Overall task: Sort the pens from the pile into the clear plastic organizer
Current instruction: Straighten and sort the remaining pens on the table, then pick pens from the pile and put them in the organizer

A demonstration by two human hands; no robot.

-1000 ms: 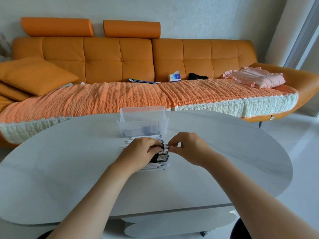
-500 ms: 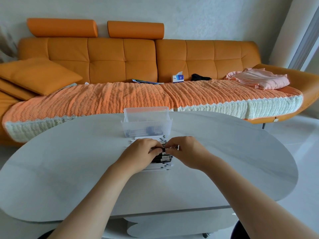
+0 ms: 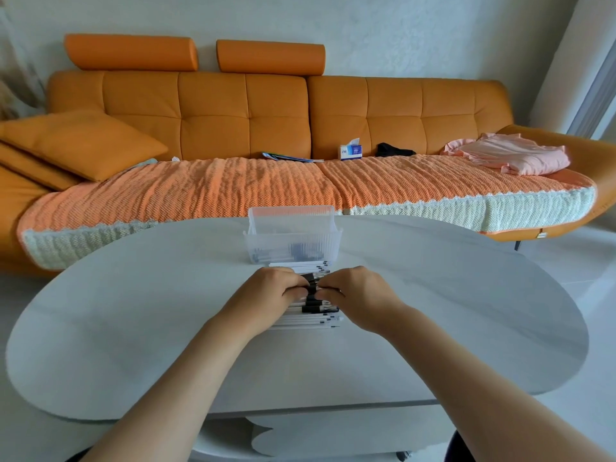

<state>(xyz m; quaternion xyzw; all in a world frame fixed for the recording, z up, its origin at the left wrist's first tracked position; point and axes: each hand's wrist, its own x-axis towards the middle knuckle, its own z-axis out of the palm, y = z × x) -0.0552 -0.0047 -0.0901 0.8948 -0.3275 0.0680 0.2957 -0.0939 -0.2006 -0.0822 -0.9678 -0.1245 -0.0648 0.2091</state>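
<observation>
A pile of white pens with black caps (image 3: pixel 311 320) lies in the middle of the pale oval table (image 3: pixel 133 321). My left hand (image 3: pixel 266 291) and my right hand (image 3: pixel 358 291) meet over the pile, fingers curled, and together pinch a pen by its black part (image 3: pixel 311 284). Just behind the pile stands the clear plastic organizer (image 3: pixel 293 236), with a few dark pens lying in its bottom. Most of the pile's left half is hidden under my left hand.
An orange sofa (image 3: pixel 233 108) with a knitted orange throw runs behind the table. On it lie cushions (image 3: pixel 80 145), a tissue box (image 3: pixel 350 151), a dark item and a folded pink cloth (image 3: pixel 513 155). The table's front edge is near my elbows.
My right hand has moved left and closed in on my left hand over the pile. The camera has shifted a little, so the sofa sits further right.
</observation>
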